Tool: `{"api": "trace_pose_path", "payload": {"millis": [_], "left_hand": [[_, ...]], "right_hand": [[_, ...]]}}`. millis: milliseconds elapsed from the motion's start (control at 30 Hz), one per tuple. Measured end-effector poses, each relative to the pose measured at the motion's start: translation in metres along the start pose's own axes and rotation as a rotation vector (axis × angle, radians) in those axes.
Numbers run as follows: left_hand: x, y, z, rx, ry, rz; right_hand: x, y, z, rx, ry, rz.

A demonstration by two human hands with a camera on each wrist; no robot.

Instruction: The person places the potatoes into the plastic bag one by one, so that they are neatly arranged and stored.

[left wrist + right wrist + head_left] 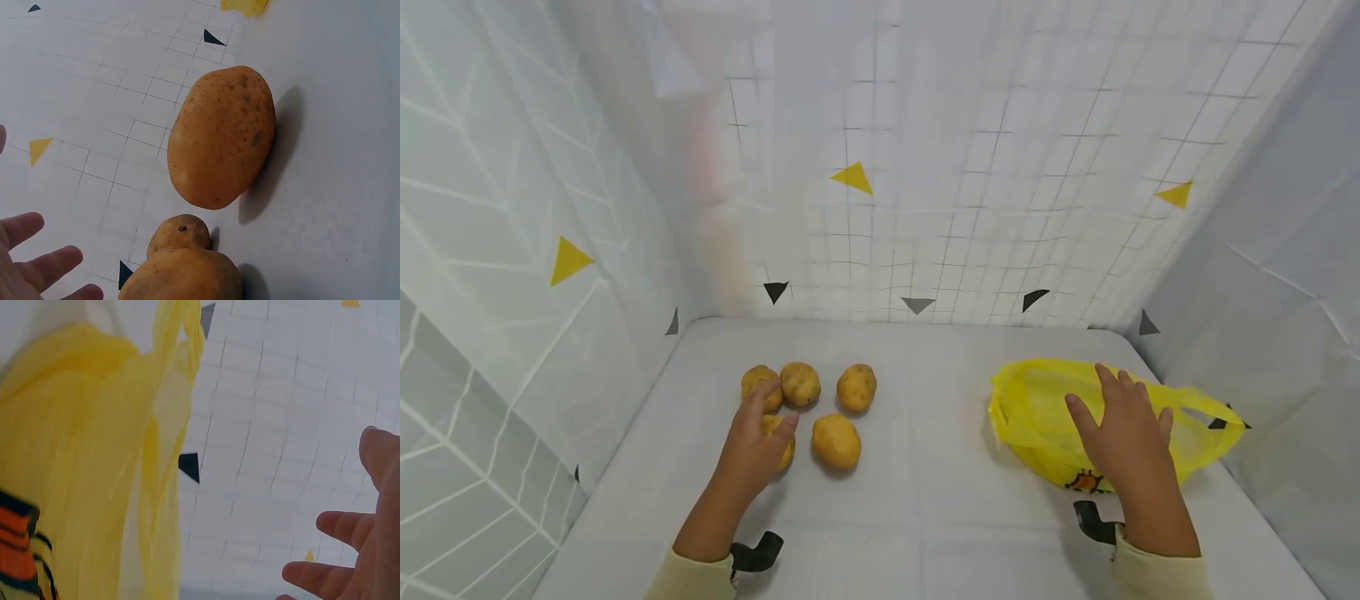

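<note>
Several yellow-brown potatoes lie in a loose group on the left half of the table. My left hand [755, 444] hovers over the nearest left one, partly covering that potato [783, 442], with its fingers spread and nothing held. Beside it lies another potato [837, 442], large in the left wrist view [222, 137]. On the right, a yellow plastic bag [1037, 417] with an orange and black print lies slumped, its handle loop pointing right. Above the bag is my right hand [1126, 433], fingers apart and holding nothing; the right wrist view shows its fingers [337, 528] beside the bag.
White sheeting [925, 167] with grid lines rises behind the table [925, 467], and more sheeting stands at both sides. Yellow and dark triangles mark the walls. A black strap piece [758, 552] sits at the left wrist, with another [1096, 523] at the right.
</note>
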State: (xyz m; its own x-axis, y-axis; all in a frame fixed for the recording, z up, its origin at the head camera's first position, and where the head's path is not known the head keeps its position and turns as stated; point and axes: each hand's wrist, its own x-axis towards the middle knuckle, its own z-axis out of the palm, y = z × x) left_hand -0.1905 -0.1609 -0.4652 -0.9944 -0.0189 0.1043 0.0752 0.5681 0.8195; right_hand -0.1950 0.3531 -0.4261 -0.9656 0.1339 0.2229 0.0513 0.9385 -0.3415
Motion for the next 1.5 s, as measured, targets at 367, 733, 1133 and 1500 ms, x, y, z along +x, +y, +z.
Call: {"api": "trace_pose_path", "payload": {"millis": [367, 733, 1133, 1500], "left_hand": [[-0.005, -0.009, 0.003, -0.032, -0.023, -0.022], [-0.011, -0.017, 0.003, -0.104, 0.0, -0.009], [-0.018, -0.028, 0.005, -0.193, -0.003, -0.003], [-0.015, -0.039, 0.004, -0.133, -0.001, -0.039]], "right_hand": [[-0.001, 0.042, -0.01, 0.028, 0.116, 0.111], [-0.01, 0.078, -0.01, 0.191, 0.359, 0.418], [-0.011, 0.103, 0.001, 0.579, 0.498, 0.675], [-0.009, 0.118, 0.005, 0.938, 0.405, 0.89]]}}
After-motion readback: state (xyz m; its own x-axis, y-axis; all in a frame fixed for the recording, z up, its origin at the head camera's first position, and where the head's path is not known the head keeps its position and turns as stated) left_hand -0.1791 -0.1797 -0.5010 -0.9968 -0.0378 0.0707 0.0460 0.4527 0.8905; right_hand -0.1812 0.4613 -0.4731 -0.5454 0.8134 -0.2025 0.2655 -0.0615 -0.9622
